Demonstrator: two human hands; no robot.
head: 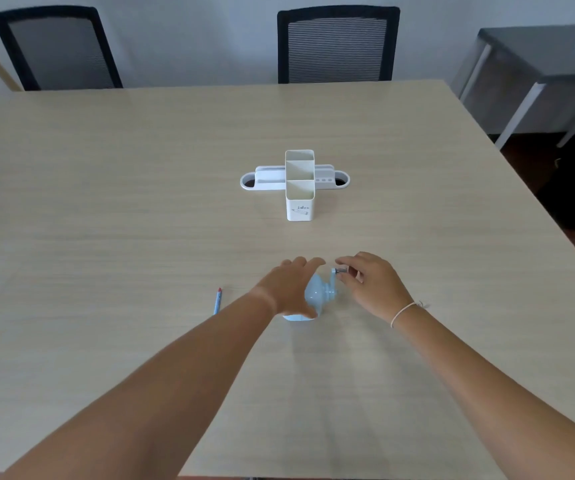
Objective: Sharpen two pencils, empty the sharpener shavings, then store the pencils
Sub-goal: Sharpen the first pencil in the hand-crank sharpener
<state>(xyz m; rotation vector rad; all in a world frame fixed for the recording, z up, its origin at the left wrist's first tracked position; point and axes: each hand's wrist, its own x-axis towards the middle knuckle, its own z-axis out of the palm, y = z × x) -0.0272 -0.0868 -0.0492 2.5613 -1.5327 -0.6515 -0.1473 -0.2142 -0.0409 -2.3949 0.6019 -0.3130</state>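
A light blue crank sharpener [317,296] stands on the table in front of me. My left hand [288,287] lies over its top and left side, holding it down and hiding most of its body. My right hand [371,284] pinches the grey knob of the crank handle [339,271] at the sharpener's right. One blue pencil with a red tip [217,301] lies on the table to the left of my left arm. No second pencil is visible. A white pen holder [299,188] with several open compartments stands farther back at the middle of the table.
The wooden table [106,202] stretches wide on all sides. Two black mesh chairs [336,46] stand behind its far edge. A dark side desk [539,64] stands at the right, past the table's right edge.
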